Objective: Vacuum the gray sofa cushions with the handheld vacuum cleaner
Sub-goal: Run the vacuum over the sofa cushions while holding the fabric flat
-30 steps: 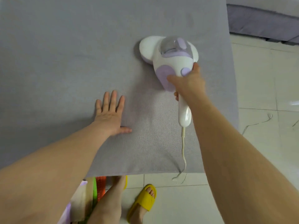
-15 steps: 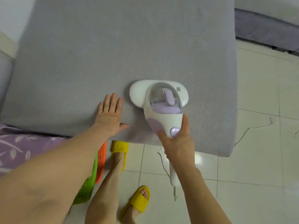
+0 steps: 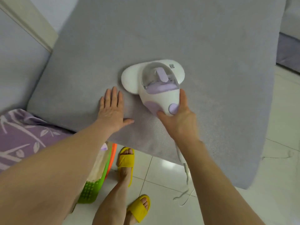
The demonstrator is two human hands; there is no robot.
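Vacuum cleaner [image 3: 154,85] sits flat on the gray cushion [image 3: 178,38], toward the cushion's near edge, its clear dust cup facing up. Right hand [image 3: 177,120] grips the vacuum's handle, thumb beside the round purple button. Left hand [image 3: 112,109] lies released, palm down and fingers spread, on the cushion just left of the vacuum. The cord [image 3: 185,189] trails off the cushion's near edge onto the tiled floor [image 3: 162,200]. Yellow slippers [image 3: 125,159] stand below that edge.
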